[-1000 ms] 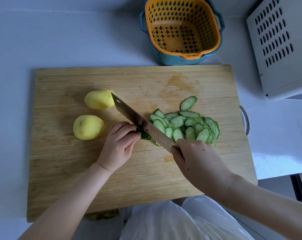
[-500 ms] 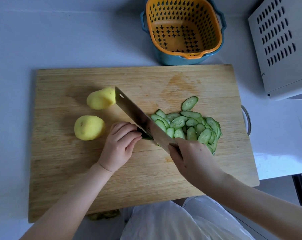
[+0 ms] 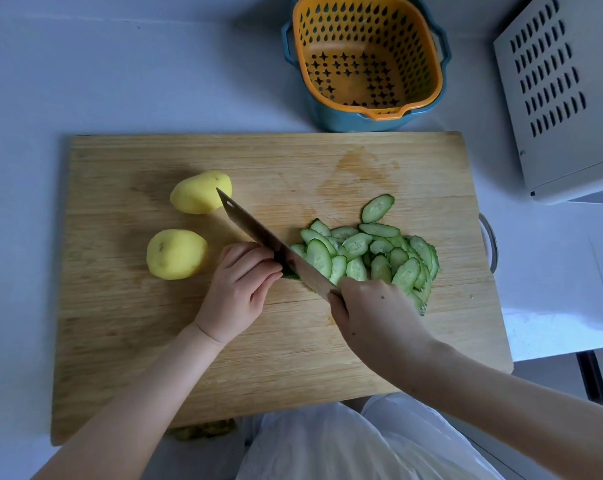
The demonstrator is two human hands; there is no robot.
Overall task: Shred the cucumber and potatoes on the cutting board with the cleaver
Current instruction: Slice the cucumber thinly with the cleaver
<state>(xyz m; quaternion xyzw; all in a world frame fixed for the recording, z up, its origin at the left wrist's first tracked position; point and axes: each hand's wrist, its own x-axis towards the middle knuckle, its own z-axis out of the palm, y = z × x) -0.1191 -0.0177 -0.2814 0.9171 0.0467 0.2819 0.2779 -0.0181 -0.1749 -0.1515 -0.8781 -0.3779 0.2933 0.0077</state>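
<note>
Left hand (image 3: 239, 289): fingers curled, pinning cucumber end (image 3: 290, 274) just left of cleaver (image 3: 258, 233) blade.
Right hand (image 3: 372, 313): gripping cleaver's near end, slices (image 3: 372, 252) on its far side.

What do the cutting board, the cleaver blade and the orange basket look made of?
Cutting board: bamboo or wood, judging by the fine straight grain; matt. Cleaver: metal blade, probably steel, grey with a dull sheen. Orange basket: smooth moulded plastic with punched holes, seated in a blue tub, seemingly plastic too.
</note>
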